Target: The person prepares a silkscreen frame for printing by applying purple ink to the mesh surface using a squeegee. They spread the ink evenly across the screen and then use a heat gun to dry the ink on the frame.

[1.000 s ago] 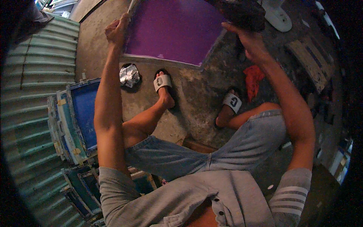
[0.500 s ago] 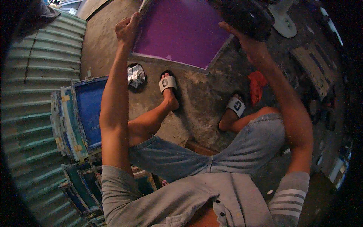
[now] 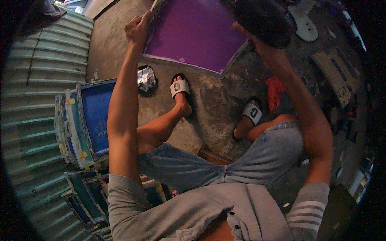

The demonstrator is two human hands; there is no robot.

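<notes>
At the top centre, a framed screen [image 3: 189, 34] with a purple surface and pale edges is held tilted above the floor, its upper part cut off by the picture's edge. My left hand [image 3: 137, 29] closes round its left edge. Raised on the right side, my right hand [image 3: 267, 52] grips a bulky, rounded black object [image 3: 263, 22] that overlaps the screen's right corner. This object hides most of my right fingers and is too dark to name more exactly; the thumb shows to its left.
Crumpled silver foil [image 3: 146, 78] lies on the concrete floor by my left foot. Several framed screens [image 3: 96, 120] lean along the corrugated wall [image 3: 44, 104] at left. Right of me are a red cloth [image 3: 274, 94], a slatted wooden piece [image 3: 335, 76] and a white plastic piece [image 3: 306, 30].
The view has shifted slightly. The black object in my right hand sits a little lower and further right; both hands keep their hold.
</notes>
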